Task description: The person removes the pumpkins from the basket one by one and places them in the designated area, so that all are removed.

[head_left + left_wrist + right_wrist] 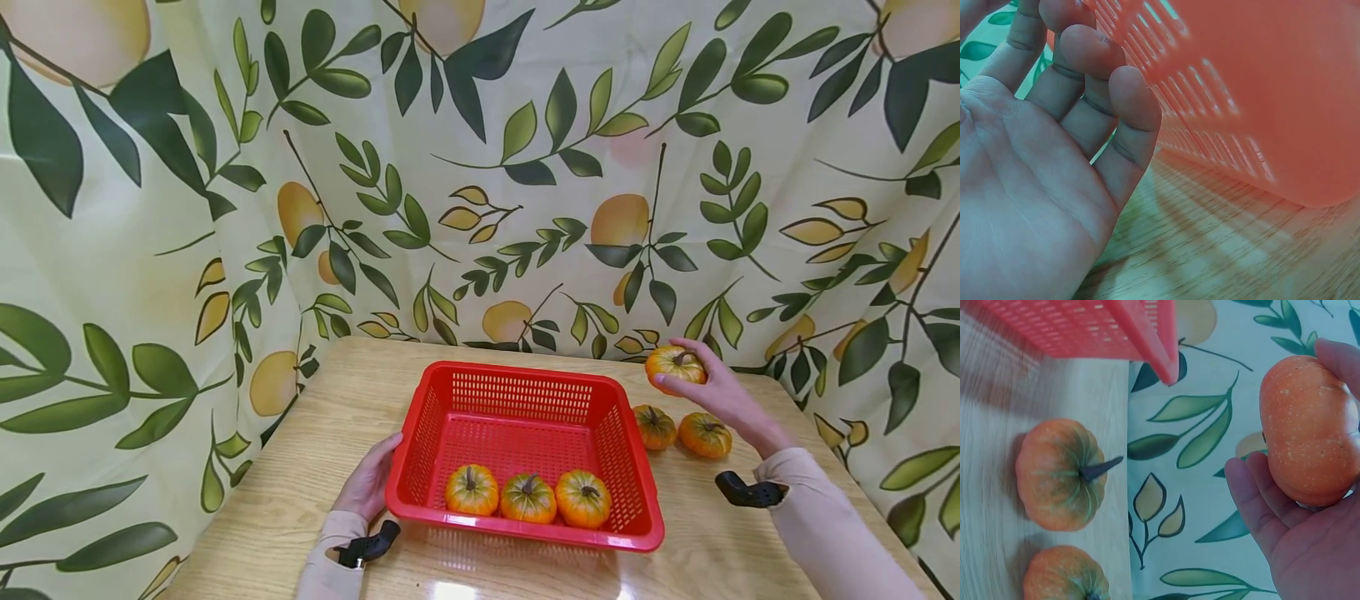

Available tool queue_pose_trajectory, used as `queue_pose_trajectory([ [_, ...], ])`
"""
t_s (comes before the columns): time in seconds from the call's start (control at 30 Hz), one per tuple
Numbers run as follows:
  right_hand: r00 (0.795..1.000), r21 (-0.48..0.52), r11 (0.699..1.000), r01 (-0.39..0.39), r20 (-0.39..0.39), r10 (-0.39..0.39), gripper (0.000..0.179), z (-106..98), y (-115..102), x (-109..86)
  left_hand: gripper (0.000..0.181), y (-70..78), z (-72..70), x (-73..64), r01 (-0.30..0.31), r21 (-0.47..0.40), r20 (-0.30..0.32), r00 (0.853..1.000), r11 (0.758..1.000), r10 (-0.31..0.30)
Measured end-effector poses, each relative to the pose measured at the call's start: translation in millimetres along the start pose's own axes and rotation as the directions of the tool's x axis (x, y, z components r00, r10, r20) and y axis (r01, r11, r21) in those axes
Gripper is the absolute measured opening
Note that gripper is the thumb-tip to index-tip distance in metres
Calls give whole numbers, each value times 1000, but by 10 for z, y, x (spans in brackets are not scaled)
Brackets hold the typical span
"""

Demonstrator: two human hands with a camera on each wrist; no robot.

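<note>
On my feed, the right hand point(720, 390) grasps a pumpkin point(666, 364) between thumb and fingers, off the table point(352, 375), near the basket's point(525, 372) far right corner. Loosening could drop it onto the two others point(654, 427) below; a low leftward swing could clip the rim. The left hand point(369, 479) touches the basket, but I can't tell whether it grips.

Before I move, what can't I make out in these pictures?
- Inside of the basket: left wrist view, hidden by its own side.
- Left hand: left wrist view, cut off by the left edge.
- Lower table pumpkin: right wrist view, cut off by the bottom edge.
- Held pumpkin: right wrist view, right edge crops one side.
</note>
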State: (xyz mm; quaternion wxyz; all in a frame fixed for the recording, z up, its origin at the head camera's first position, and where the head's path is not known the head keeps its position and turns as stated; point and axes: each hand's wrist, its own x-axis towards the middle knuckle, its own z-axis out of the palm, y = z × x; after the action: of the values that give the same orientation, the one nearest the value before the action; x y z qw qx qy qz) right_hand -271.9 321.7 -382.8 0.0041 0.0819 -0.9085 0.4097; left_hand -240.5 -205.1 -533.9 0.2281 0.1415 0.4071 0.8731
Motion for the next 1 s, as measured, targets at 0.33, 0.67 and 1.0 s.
queue_pose_trajectory([
  [0.33, 999, -24, 999, -28, -21, 28, 79, -108, 99, -27, 35, 4, 1, -6, -9, -6, 33, 999, 1000, 9],
  [0.67, 996, -32, 996, -83, -29, 82, 83, -219, 262, -87, 33, -16, -27, -7, 0, -6, 32, 999, 1000, 0],
  [1.0, 991, -47, 991, -122, -66, 118, 88, -338, 418, -111, 32, 13, 20, -11, 24, 21, -34, 999, 999, -23],
])
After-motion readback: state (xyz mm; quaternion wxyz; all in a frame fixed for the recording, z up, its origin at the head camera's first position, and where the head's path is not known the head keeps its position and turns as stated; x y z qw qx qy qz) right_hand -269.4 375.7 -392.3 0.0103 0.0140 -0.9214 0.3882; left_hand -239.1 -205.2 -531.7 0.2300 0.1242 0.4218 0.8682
